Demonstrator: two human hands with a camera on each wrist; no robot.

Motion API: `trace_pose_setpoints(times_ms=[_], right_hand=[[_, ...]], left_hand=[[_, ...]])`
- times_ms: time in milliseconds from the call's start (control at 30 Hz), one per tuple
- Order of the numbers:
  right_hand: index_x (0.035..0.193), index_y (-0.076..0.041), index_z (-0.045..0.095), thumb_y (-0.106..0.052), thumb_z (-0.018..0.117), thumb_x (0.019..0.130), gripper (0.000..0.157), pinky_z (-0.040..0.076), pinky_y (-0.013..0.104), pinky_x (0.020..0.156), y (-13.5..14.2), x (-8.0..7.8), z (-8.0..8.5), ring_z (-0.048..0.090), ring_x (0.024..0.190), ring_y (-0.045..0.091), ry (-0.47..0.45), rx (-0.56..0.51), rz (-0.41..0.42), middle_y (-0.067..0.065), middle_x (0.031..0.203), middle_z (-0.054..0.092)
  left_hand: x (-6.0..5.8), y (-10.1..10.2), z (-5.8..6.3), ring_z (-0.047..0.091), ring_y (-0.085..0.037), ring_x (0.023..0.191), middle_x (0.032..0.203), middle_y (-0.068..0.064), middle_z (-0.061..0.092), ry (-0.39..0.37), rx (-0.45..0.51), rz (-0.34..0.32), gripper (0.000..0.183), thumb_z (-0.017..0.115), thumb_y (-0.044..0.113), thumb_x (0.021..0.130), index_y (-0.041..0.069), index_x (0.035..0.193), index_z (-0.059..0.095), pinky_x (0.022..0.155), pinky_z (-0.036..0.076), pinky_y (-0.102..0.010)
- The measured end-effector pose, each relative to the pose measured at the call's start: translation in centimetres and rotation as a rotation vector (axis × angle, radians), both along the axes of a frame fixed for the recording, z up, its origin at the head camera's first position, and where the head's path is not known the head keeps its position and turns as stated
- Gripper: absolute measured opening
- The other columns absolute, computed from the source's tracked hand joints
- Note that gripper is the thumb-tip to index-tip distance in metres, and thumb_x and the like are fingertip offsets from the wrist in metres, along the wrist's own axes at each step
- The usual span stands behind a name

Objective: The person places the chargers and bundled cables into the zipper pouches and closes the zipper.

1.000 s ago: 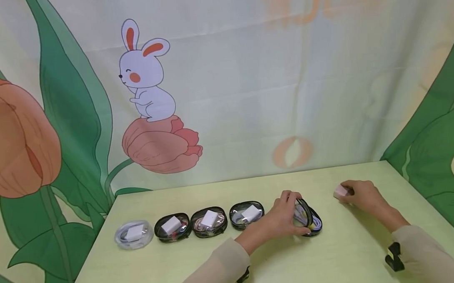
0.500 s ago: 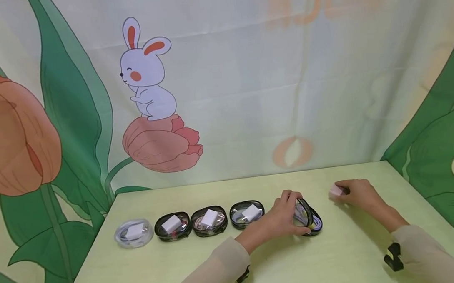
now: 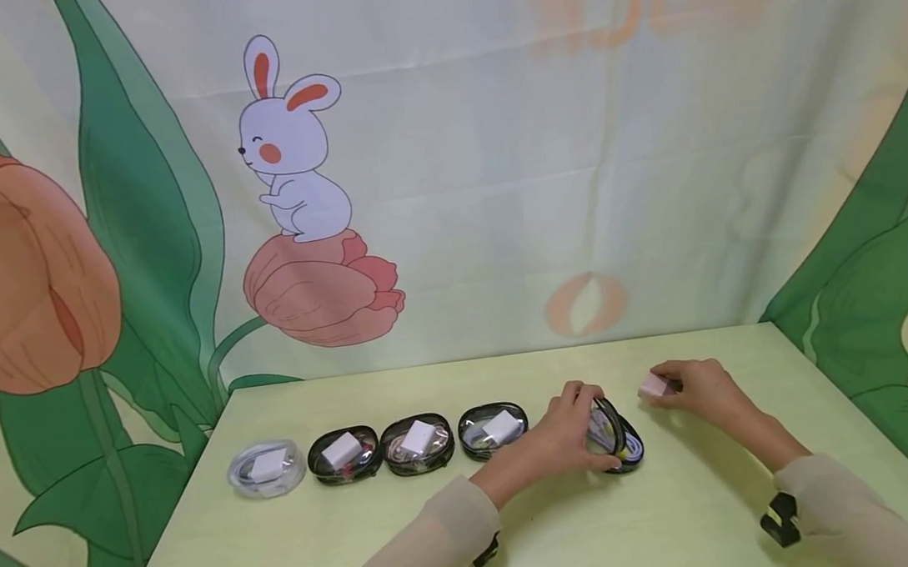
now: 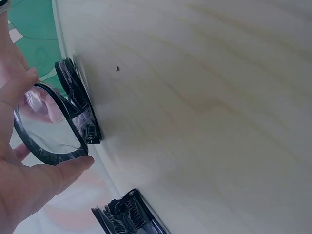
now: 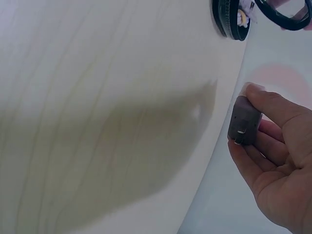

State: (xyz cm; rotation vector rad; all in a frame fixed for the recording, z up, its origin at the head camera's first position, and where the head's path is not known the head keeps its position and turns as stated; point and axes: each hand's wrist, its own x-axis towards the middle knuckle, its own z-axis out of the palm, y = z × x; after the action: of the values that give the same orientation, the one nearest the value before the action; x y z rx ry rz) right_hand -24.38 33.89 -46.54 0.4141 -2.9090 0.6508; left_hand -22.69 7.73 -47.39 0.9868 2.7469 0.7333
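Observation:
In the head view my left hand grips the raised clear lid of a small oval zip case with black edging. A coiled cable lies inside the case. The left wrist view shows thumb and fingers on the lid's black rim, with the lid tilted up from the base. To the right, above the table, my right hand pinches a plug charger between thumb and fingers. Its two metal prongs face the camera in the right wrist view, where the charger looks dark in shadow.
Left of the opened case stands a row on the table: three black-edged cases and, at the far left, a whitish clear case. A white charger sits on each. Behind the table hangs a printed cloth.
My right hand has moved left with the charger, closer to the opened case. The left hand keeps its hold on the lid in the same place.

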Motion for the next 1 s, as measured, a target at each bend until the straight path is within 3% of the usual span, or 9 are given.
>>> trace_pose_setpoints(times_ms=[533, 1000], right_hand=[[0.117, 0.003, 0.074, -0.017, 0.087, 0.080, 0.044, 0.049, 0.026, 0.065, -2.2, 1.0, 0.6, 0.061, 0.076, 0.008, -0.009, -0.050, 0.105, 0.004, 0.092, 0.076], [0.120, 0.003, 0.072, -0.014, 0.087, 0.080, 0.046, 0.051, 0.024, 0.066, -3.3, 1.7, 0.7, 0.069, 0.087, 0.017, -0.071, -0.117, 0.111, 0.006, 0.097, 0.076]], left_hand=[[0.0, -0.1, -0.3, 0.045, -0.026, 0.127, 0.151, -0.009, 0.033, -0.019, 0.002, 0.003, 0.089, 0.082, 0.049, 0.083, 0.019, 0.149, 0.031, 0.103, 0.047, -0.032], [0.0, -0.1, -0.3, 0.046, -0.026, 0.124, 0.149, -0.009, 0.034, -0.010, 0.015, -0.004, 0.088, 0.083, 0.049, 0.082, 0.018, 0.148, 0.032, 0.101, 0.048, -0.032]])
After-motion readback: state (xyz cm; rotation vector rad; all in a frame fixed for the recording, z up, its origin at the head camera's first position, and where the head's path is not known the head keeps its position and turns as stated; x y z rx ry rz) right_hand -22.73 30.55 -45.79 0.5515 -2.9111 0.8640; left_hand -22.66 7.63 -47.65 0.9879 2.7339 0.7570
